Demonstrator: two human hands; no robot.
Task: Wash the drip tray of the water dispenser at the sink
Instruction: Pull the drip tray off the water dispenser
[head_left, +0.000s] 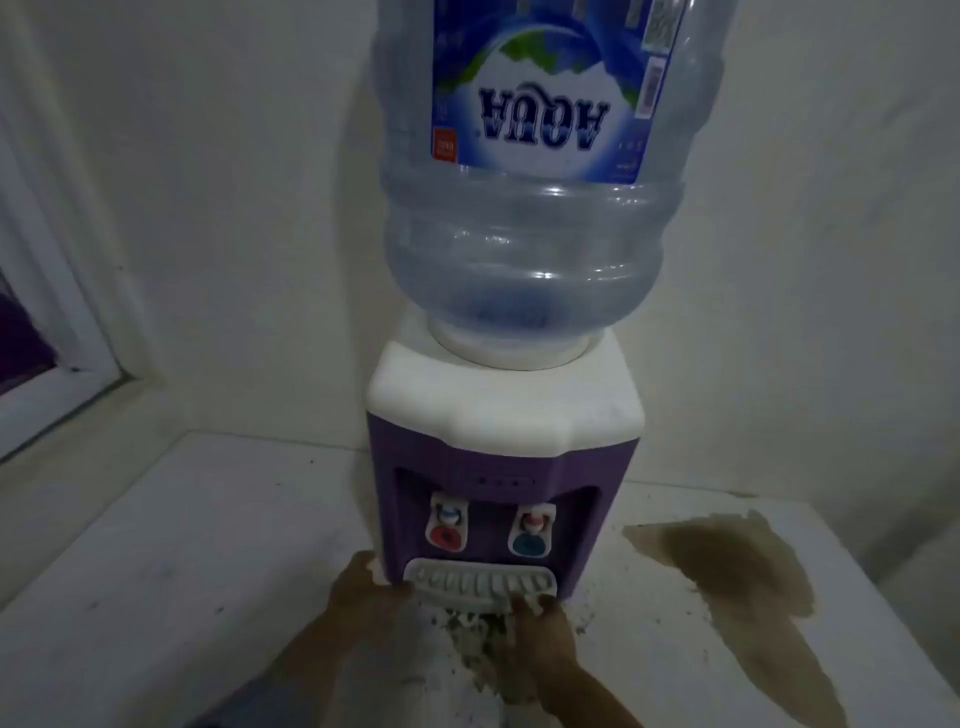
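Note:
A purple and white water dispenser (498, 457) stands on a white counter in a corner, with a large inverted blue bottle (535, 182) on top. Its white slotted drip tray (475, 579) sits at the base under the two taps. My left hand (363, 587) grips the tray's left end, fingers against the dispenser's lower left corner. My right hand (540, 623) holds the tray's front right edge, fingertips curled over it. Both forearms reach in from the bottom of the view.
The white counter (171, 561) is dirty, with a large brown stain (737, 577) to the right of the dispenser and crumbly grime in front of the tray. White walls close in behind and at right. A white window frame (62, 332) is at left.

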